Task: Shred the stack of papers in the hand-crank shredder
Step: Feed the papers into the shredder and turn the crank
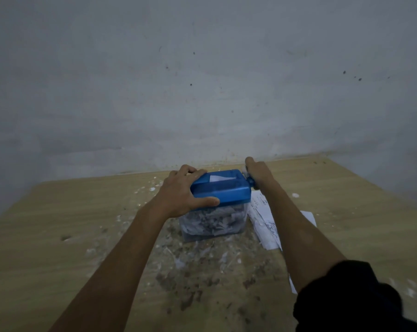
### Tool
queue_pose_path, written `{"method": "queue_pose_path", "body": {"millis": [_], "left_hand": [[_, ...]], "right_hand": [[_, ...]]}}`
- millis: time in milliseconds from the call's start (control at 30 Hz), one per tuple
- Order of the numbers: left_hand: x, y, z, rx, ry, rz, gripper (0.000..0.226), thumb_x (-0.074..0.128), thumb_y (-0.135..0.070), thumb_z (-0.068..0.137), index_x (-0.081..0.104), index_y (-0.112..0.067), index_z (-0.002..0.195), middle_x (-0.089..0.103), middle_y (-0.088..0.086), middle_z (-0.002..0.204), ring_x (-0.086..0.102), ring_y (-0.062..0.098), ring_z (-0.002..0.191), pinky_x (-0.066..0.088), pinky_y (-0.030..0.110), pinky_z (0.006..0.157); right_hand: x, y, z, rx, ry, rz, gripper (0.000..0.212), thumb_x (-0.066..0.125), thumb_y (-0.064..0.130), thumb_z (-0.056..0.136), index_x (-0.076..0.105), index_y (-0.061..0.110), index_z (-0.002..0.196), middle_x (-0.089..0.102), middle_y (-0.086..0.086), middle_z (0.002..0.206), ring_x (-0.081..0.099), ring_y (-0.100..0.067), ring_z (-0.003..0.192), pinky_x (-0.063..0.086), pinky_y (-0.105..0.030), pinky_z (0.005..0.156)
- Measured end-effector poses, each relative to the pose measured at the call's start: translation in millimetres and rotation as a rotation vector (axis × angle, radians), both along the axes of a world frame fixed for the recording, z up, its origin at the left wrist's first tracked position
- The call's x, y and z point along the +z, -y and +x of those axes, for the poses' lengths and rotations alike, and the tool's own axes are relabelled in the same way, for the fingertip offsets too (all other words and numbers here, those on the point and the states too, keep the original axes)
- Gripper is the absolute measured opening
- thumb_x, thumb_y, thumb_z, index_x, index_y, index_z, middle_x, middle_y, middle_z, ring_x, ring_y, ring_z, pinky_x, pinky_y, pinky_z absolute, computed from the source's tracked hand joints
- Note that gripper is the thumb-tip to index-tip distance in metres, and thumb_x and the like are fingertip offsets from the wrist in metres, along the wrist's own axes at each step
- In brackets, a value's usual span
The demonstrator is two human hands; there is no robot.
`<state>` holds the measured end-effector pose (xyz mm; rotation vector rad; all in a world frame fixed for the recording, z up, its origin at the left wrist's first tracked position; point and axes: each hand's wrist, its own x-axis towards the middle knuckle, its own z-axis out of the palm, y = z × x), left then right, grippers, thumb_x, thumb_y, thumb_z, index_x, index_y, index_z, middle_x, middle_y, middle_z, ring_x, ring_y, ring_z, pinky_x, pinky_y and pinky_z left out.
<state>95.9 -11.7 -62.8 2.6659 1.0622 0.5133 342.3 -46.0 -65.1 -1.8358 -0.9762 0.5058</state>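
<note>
Head view: the hand-crank shredder (220, 191) stands mid-table, its long axis left to right. The left hand (182, 191) grips its blue lid; the right hand (256, 172) grasps the crank at the right end. Paper (220, 178) protrudes from the slot; unshredded papers (262, 220) lie just right.

Left hand (182, 192): arm stretched forward — fingers curled, thumb spread, gripping.
Right hand (257, 171): arm extended — fist closed, dark sleeve pushed up.

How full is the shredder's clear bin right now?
Nearly full: shreds fill the clear bin almost up to the blue lid.
</note>
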Motion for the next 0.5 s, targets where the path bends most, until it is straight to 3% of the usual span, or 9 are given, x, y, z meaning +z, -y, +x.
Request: {"method": "queue_pose_path", "body": {"millis": [100,167,233,267,333,433,500], "left_hand": [[0.9,2.0,-0.1,0.023,0.018,-0.012,0.115,0.042,-0.098,0.056,0.036,-0.034,0.152,0.037,-0.007,0.136,0.039,0.019,0.123,0.041,0.043,0.106],[0.3,2.6,1.0,0.03,0.026,-0.019,0.113,0.047,-0.097,0.058,0.037,-0.034,0.152,0.037,-0.007,0.135,0.039,0.019,0.122,0.042,0.043,0.106],[-0.5,3.1,1.9,0.033,0.024,-0.018,0.111,0.05,-0.096,0.06,0.037,-0.035,0.152,0.037,-0.007,0.134,0.04,0.019,0.121,0.043,0.044,0.105],[-0.3,3.2,2.2,0.037,0.024,-0.017,0.112,0.049,-0.097,0.059,0.037,-0.036,0.152,0.037,-0.007,0.133,0.04,0.019,0.121,0.043,0.044,0.105],[0.3,4.0,2.6,0.037,0.027,-0.017,0.111,0.05,-0.097,0.059,0.037,-0.036,0.151,0.038,-0.007,0.133,0.041,0.02,0.121,0.044,0.044,0.104],[3.9,5.6,3.3,0.035,0.013,-0.028,0.115,0.047,-0.098,0.056,0.036,-0.035,0.151,0.038,-0.007,0.13,0.043,0.02,0.121,0.045,0.044,0.102],[5.7,6.1,3.1,0.027,-0.004,-0.038,0.119,0.043,-0.099,0.052,0.036,-0.035,0.152,0.037,-0.008,0.127,0.043,0.019,0.12,0.046,0.044,0.102]], "right_hand": [[-24.7,5.9,0.7,0.122,0.124,-0.188,0.017,0.04,0.012,0.096,0.044,0.009,0.08,0.043,-0.01,0.07,0.035,-0.017,0.057,0.032,-0.029,0.053],[-36.9,20.2,-0.7,0.133,0.163,-0.294,0.02,0.039,0.002,0.097,0.048,0.006,0.08,0.046,-0.012,0.07,0.041,-0.02,0.056,0.034,-0.031,0.058],[-48.2,36.5,0.1,0.122,0.263,-0.344,0.016,0.039,0.003,0.098,0.055,0.0,0.096,0.059,-0.019,0.089,0.057,-0.03,0.078,0.034,-0.029,0.068],[-51.5,46.5,-0.1,0.127,0.34,-0.338,0.018,0.04,0.006,0.098,0.053,-0.002,0.108,0.06,-0.023,0.102,0.06,-0.034,0.091,0.034,-0.029,0.07],[-56.8,67.2,-2.6,0.127,0.47,-0.312,0.023,0.041,0.01,0.099,0.049,-0.003,0.116,0.06,-0.024,0.109,0.059,-0.037,0.099,0.035,-0.032,0.07],[-57.3,91.3,-6.0,0.123,0.444,-0.189,0.012,0.041,0.011,0.098,0.051,0.003,0.097,0.059,-0.018,0.09,0.057,-0.031,0.083,0.032,-0.032,0.065],[-52.5,102.9,-11.2,0.104,0.322,-0.075,0.025,0.038,0.013,0.098,0.044,0.01,0.074,0.051,-0.01,0.069,0.047,-0.021,0.062,0.03,-0.031,0.057]]}}
